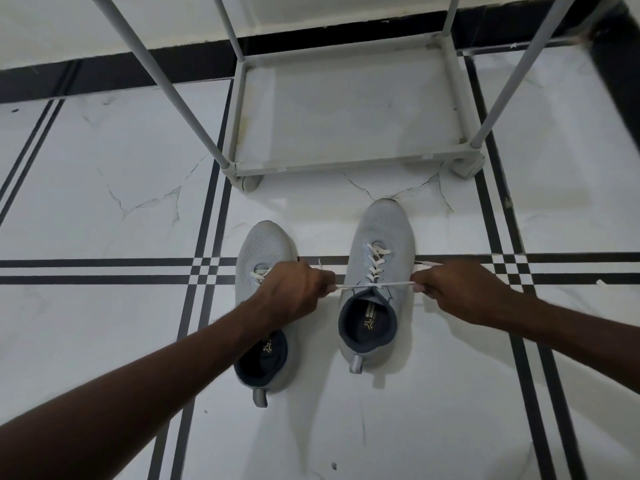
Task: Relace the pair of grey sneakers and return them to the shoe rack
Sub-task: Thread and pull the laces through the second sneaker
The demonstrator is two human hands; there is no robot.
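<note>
Right grey knit sneaker (379,271) on white marble floor (104,202), white flat lace (375,285) pulled taut across top eyelets. Left hand (294,294) and right hand (460,292) each pinched closed on lace end. Left grey sneaker (265,251) beside, partly under left forearm. Grey metal shoe rack (346,161) just beyond toes.

Left hand (291,292) and right hand (460,292): bare; no rings, watch or gloves. Forearms uncovered, no sleeves in view.

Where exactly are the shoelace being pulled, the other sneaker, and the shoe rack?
white shoelace (374,285), head view, taut stretch between the hands.
left sneaker (265,242), head view, grey toe.
shoe rack (346,164), head view, front bar of bottom shelf.
</note>
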